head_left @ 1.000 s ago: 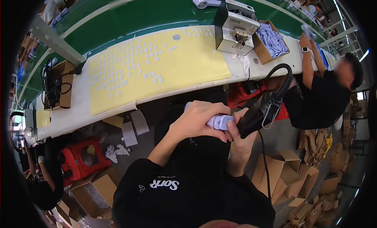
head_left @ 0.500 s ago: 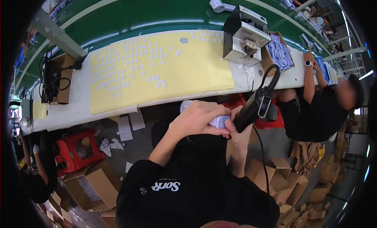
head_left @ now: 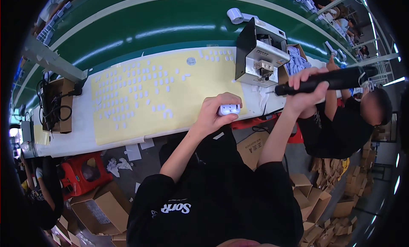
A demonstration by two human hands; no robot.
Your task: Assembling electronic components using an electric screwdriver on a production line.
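Observation:
My left hand (head_left: 211,115) is closed around a pale lavender plastic device (head_left: 229,110), held above the table's near edge. One narrow end of it faces up, showing small holes and a dark slot. My right hand (head_left: 301,99) grips a black electric screwdriver (head_left: 341,78), lying nearly level with its tip pointing left. The tip is close in front of a boxy screw feeder (head_left: 269,61) in metal and black; I cannot tell whether they touch.
Rows of small white pieces (head_left: 128,83) lie on a yellow sheet (head_left: 187,93). Behind the feeder stands a box of lavender parts (head_left: 295,61). A cardboard box with black cables (head_left: 64,113) is at left. A co-worker (head_left: 349,123) sits at right. A red stool (head_left: 85,172) stands below.
My hands have moved apart. The screwdriver has left the device and swung up and right, turning level beside the feeder. My left hand still holds the device, turned so its end shows.

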